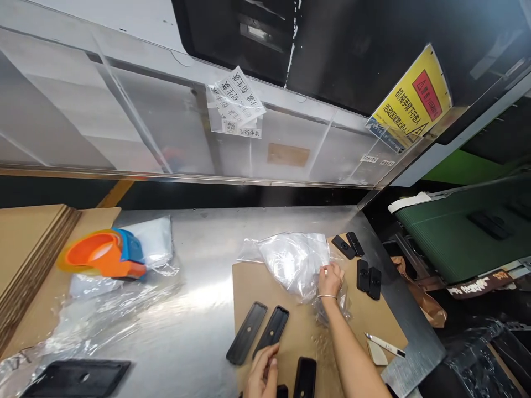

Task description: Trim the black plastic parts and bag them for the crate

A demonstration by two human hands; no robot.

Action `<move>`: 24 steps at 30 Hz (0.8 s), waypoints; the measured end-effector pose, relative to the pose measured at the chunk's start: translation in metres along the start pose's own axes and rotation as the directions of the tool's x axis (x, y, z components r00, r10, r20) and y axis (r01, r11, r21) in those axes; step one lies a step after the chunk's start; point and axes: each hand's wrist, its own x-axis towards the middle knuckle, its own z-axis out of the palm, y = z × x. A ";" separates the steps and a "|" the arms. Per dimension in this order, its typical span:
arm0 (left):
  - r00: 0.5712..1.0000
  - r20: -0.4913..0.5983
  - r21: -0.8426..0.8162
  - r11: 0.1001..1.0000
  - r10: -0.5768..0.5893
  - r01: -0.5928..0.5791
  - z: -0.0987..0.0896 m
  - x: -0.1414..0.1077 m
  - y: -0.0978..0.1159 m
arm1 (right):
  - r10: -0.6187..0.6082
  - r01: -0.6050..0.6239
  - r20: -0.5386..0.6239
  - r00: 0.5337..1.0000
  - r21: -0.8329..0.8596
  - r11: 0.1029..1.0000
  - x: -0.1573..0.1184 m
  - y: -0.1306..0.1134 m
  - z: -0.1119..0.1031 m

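Observation:
My right hand [331,281], with a bracelet at the wrist, has its fingers bent together at the right edge of a clear plastic bag [290,260]; whatever is between the fingertips is hidden. My left hand [262,373] is low in the middle, its fingers closed at the lower end of a long black part [272,327]. Left of that part lies a similar black part [248,333]. Another black part [305,377] is right of my left hand. Several small black pieces [362,275] lie on the cardboard sheet [369,315] beyond my right hand.
On the steel table [194,309], an orange and blue tape dispenser [105,254] sits among plastic bags at left. Stacked cardboard [29,249] is far left; a black part [78,378] lies bottom left. A white pen [384,344] is at right, near a green conveyor [477,226].

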 end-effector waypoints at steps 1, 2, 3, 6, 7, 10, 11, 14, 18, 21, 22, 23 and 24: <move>0.997 0.062 -0.042 0.998 -0.044 0.047 0.004 0.008 0.009 | -0.012 0.013 -0.034 0.999 0.026 1.000 -0.007 -0.003 -0.006; 0.989 0.112 -0.091 0.990 -0.098 0.108 0.010 0.017 0.020 | -0.032 0.035 -0.061 0.998 0.051 0.998 -0.015 -0.007 -0.013; 0.974 0.170 -0.154 0.973 -0.148 0.174 0.016 0.025 0.031 | -0.056 0.062 -0.078 0.995 0.075 0.995 -0.026 -0.012 -0.021; 0.912 0.329 -0.420 0.827 -0.245 0.374 0.037 0.045 0.062 | -0.136 0.147 -0.094 0.986 0.129 0.981 -0.070 -0.032 -0.048; 0.894 0.375 -0.516 0.746 -0.245 0.421 0.043 0.049 0.070 | -0.160 0.172 -0.087 0.983 0.142 0.975 -0.086 -0.040 -0.056; 0.851 0.468 -0.627 0.589 -0.240 0.511 0.051 0.055 0.083 | -0.215 0.220 -0.045 0.976 0.171 0.961 -0.129 -0.060 -0.079; 0.839 0.482 -0.622 0.577 -0.251 0.530 0.051 0.054 0.083 | -0.223 0.224 -0.024 0.974 0.170 0.960 -0.140 -0.065 -0.086; 0.826 0.476 -0.602 0.573 -0.302 0.556 0.043 0.049 0.078 | -0.257 0.238 0.084 0.963 0.182 0.954 -0.158 -0.071 -0.103; 0.826 0.456 -0.608 0.561 -0.332 0.561 0.021 0.037 0.073 | -0.261 0.149 0.218 0.940 0.427 0.892 -0.161 -0.059 -0.120; 0.801 0.502 -0.553 0.590 -0.327 0.588 0.003 0.026 0.077 | 0.084 -0.198 0.230 0.970 0.537 0.820 -0.155 -0.042 -0.122; 0.788 0.524 -0.529 0.602 -0.322 0.598 -0.003 0.023 0.080 | 0.166 -0.330 0.319 0.933 0.573 0.750 -0.153 -0.036 -0.121; 0.778 0.543 -0.509 0.612 -0.317 0.605 -0.007 0.019 0.082 | 0.186 -0.445 0.444 0.877 0.599 0.666 -0.151 -0.031 -0.120; 0.770 0.556 -0.495 0.619 -0.314 0.609 -0.011 0.016 0.083 | 0.148 -0.536 0.569 0.809 0.610 0.584 -0.151 -0.026 -0.118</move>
